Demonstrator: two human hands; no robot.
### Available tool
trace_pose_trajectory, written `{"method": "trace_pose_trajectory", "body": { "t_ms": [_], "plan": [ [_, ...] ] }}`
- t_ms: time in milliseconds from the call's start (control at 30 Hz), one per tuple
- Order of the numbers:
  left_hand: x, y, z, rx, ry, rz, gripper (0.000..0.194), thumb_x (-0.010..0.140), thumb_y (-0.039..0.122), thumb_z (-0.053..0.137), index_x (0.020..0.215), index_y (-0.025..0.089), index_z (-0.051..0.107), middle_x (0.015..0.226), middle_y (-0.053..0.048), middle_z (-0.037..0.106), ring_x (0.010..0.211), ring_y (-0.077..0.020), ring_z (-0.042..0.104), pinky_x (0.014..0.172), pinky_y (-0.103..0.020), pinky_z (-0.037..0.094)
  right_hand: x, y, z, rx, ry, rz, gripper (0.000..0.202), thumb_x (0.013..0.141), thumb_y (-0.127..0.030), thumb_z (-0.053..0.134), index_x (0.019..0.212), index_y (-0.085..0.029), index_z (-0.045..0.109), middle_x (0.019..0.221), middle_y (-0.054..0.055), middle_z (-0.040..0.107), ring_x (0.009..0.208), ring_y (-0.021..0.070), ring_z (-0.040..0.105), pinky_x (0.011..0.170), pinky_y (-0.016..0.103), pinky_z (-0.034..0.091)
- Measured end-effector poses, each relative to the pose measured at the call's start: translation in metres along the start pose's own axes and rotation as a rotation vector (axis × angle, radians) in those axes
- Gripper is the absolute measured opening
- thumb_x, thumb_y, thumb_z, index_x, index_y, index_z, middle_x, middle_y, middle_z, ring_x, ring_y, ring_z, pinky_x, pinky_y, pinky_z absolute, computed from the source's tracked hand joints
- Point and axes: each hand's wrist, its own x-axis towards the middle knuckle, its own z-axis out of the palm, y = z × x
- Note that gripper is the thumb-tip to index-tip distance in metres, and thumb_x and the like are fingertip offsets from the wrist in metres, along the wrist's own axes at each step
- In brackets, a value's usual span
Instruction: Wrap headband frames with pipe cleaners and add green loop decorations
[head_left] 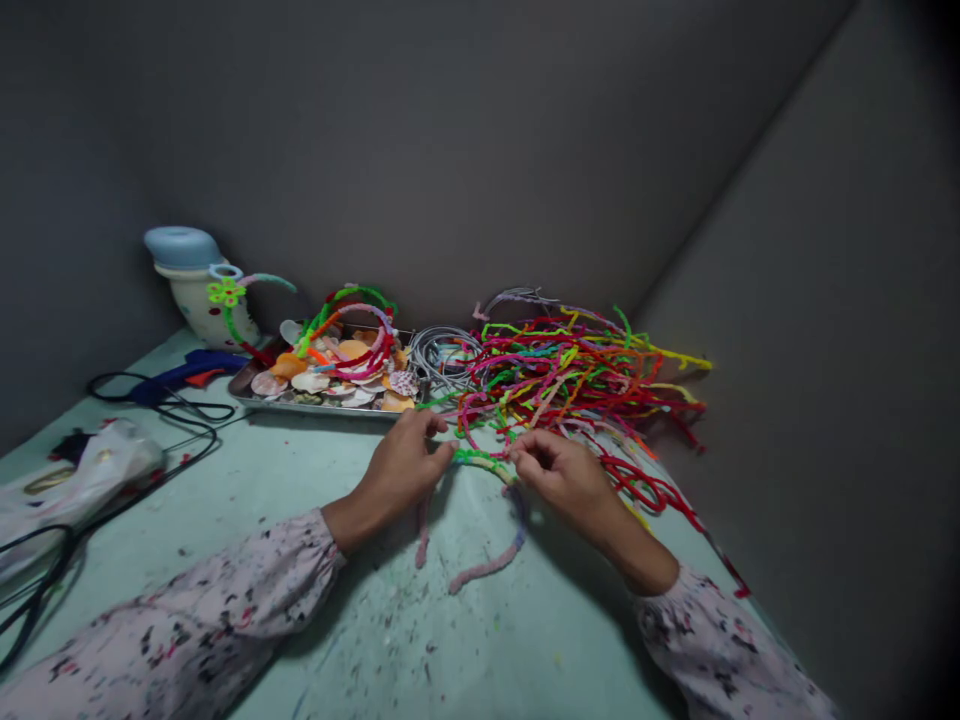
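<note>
A curved hoop [491, 568], shaped like a headband and wrapped in fuzzy pipe cleaner, hangs between my hands. Its top is green and yellow, fading to lilac and dusty pink at the ends. My left hand [401, 460] has thumb and fingers closed at the hoop's upper left, partly covering it. With thumb and forefinger pinched, my right hand [566, 475] grips a thin pipe cleaner at the hoop's upper right; the exact piece is mostly hidden by the fingers. A pink pipe cleaner [466, 415] loops up just behind the hoop.
Behind my left hand lies a metal tray [315, 408] of seashells [311, 382] with finished hoops on top. Grey wire hoops [442, 350] and a heap of colourful pipe cleaners [570, 375] are beside it. Leftward are a blue glue gun [184, 372], black cable [202, 435], plastic bag [112, 460] and lidded container [195, 295].
</note>
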Motion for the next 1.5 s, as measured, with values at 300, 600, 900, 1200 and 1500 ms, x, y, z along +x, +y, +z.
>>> {"method": "trace_pose_trajectory", "body": {
  "t_ms": [300, 600, 900, 1200, 1500],
  "plan": [
    [-0.005, -0.009, 0.009, 0.297, -0.143, 0.086, 0.011, 0.077, 0.029, 0.059, 0.08, 0.019, 0.063, 0.082, -0.006, 0.059, 0.073, -0.0203, 0.055, 0.063, -0.028, 0.034, 0.0, 0.007, 0.01, 0.048, -0.03, -0.048, 0.013, 0.081, -0.019, 0.05, 0.076, -0.017, 0.062, 0.061, -0.002, 0.059, 0.054, 0.0107, 0.051, 0.05, 0.02, 0.038],
    [-0.014, 0.008, 0.015, -0.353, -0.188, -0.008, 0.013, 0.083, 0.03, 0.052, 0.086, 0.018, 0.056, 0.067, 0.001, 0.056, 0.058, -0.0131, 0.05, 0.056, -0.024, 0.036, 0.001, 0.001, 0.012, -0.047, 0.149, -0.34, 0.01, 0.082, -0.015, 0.054, 0.079, -0.019, 0.063, 0.096, 0.007, 0.061, 0.094, 0.0191, 0.057, 0.084, 0.034, 0.046],
    [-0.021, 0.025, 0.015, -0.656, -0.312, -0.116, 0.02, 0.081, 0.031, 0.057, 0.094, 0.015, 0.061, 0.061, 0.003, 0.05, 0.051, -0.0097, 0.044, 0.049, -0.023, 0.034, -0.003, -0.005, 0.013, -0.077, 0.169, -0.396, 0.01, 0.083, -0.012, 0.053, 0.083, -0.02, 0.061, 0.098, 0.008, 0.061, 0.096, 0.0198, 0.058, 0.085, 0.036, 0.047],
    [-0.025, 0.031, 0.013, -0.721, -0.265, -0.136, 0.013, 0.079, 0.024, 0.058, 0.089, 0.016, 0.063, 0.063, 0.003, 0.048, 0.053, -0.008, 0.036, 0.05, -0.022, 0.028, -0.007, -0.013, 0.016, -0.145, 0.225, -0.405, 0.01, 0.082, -0.011, 0.052, 0.082, -0.019, 0.058, 0.092, 0.008, 0.061, 0.091, 0.0202, 0.057, 0.082, 0.036, 0.046],
    [-0.025, 0.034, 0.011, -0.722, -0.234, -0.089, 0.012, 0.077, 0.024, 0.061, 0.085, 0.015, 0.062, 0.074, 0.0, 0.056, 0.067, -0.0114, 0.047, 0.062, -0.024, 0.036, -0.012, -0.017, 0.021, -0.268, 0.332, -0.456, 0.009, 0.081, -0.011, 0.053, 0.081, -0.019, 0.057, 0.09, 0.008, 0.061, 0.09, 0.0215, 0.057, 0.081, 0.038, 0.046]
  ]
}}
